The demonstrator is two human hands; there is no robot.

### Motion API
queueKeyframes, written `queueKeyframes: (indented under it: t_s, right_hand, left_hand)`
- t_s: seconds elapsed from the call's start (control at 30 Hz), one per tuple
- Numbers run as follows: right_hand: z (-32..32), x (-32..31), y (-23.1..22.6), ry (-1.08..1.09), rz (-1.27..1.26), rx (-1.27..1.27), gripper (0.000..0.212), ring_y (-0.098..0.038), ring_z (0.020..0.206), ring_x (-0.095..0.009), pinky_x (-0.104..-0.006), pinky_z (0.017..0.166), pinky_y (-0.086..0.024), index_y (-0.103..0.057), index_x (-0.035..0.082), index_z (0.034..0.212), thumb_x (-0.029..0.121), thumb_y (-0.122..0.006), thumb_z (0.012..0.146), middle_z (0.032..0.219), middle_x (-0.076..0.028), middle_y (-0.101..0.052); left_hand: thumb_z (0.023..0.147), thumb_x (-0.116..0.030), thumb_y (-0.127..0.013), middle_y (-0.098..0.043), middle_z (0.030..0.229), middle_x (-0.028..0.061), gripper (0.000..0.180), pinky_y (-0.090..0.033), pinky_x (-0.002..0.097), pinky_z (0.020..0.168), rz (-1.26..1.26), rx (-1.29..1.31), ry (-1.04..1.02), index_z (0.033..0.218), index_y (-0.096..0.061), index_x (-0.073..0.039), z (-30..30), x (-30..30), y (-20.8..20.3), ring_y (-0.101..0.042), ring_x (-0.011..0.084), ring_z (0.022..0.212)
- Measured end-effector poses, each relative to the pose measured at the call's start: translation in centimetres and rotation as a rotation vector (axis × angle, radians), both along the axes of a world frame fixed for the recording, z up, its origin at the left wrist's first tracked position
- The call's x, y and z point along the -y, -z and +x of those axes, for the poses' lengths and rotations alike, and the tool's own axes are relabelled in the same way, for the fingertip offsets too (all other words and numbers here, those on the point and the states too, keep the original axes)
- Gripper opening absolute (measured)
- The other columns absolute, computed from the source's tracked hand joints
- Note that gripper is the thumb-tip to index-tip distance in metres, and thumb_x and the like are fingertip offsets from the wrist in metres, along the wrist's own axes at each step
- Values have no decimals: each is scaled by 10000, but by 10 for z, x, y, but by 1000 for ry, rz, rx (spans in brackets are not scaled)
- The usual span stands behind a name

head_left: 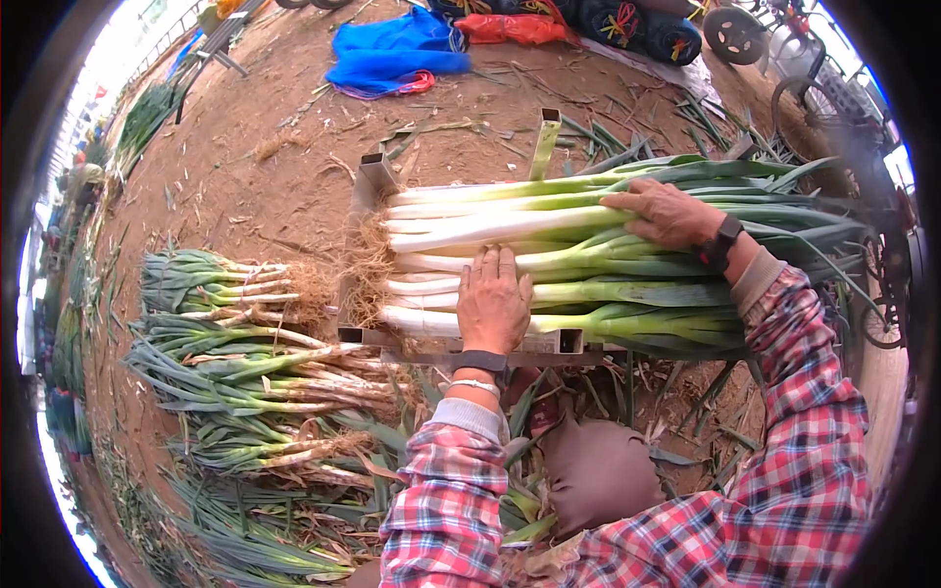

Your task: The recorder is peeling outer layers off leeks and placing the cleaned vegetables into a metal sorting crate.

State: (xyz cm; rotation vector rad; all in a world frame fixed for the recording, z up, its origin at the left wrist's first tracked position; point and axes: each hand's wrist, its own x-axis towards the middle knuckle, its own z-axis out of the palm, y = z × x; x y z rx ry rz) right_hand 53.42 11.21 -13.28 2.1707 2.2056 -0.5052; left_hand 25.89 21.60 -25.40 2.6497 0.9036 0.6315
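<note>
Stack of leeks (588, 265) lying crosswise in a metal frame (372, 181) on bare dirt ground (284, 137); white shanks and root tufts point to the person's left, green tops fan out to the right past the frame's edge. Roots are tangled against the frame's left end.

Left hand (493, 302) laid flat, palm down, on the near white shanks; fingers straight and together, pressing rather than gripping, nothing closed in it. Dark band at the wrist, a pale one just behind it.

Right hand (668, 212) rests on top of the stack further along, where white turns to green; fingers spread and slightly curled over the stalks, not clasped round any one. Dark watch (720, 242) on that wrist. Both sleeves are red, white and blue plaid.

Upright green post (545, 137) stands at the far side of the frame.

To the left of the frame, loose bundles of leeks (245, 353) lie on the ground in several heaps, roots toward the frame, well apart from both hands. Trimmed leaves are scattered near the person's knee.

Far side: blue cloth (392, 54) on the dirt, a red bag (510, 27) beside it; cart wheels (735, 34) at upper right
</note>
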Motion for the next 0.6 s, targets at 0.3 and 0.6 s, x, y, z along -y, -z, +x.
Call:
queueKeyframes:
  t_s: [0.3,0.6]
  right_hand:
    - [-30,-16,-7,-33,-21,3,403,-537,968,-321,-415,867,-435,-555,180,1308,246,-585,912,958,-139,-531]
    - [-66,2,3,167,42,194,295,-521,934,-323,-424,838,-442,-613,171,1198,297,-543,941,969,-140,-540]
  left_hand:
    - [878,-226,-587,-652,1028,76,254,-469,403,925,-83,-3,-59,1081,-657,-90,-1,-8,-6,-611,275,1005]
    - [901,-294,-604,-648,1151,81,306,-493,401,909,-116,64,-50,1142,-652,-113,-8,-9,-1,-603,286,1068]
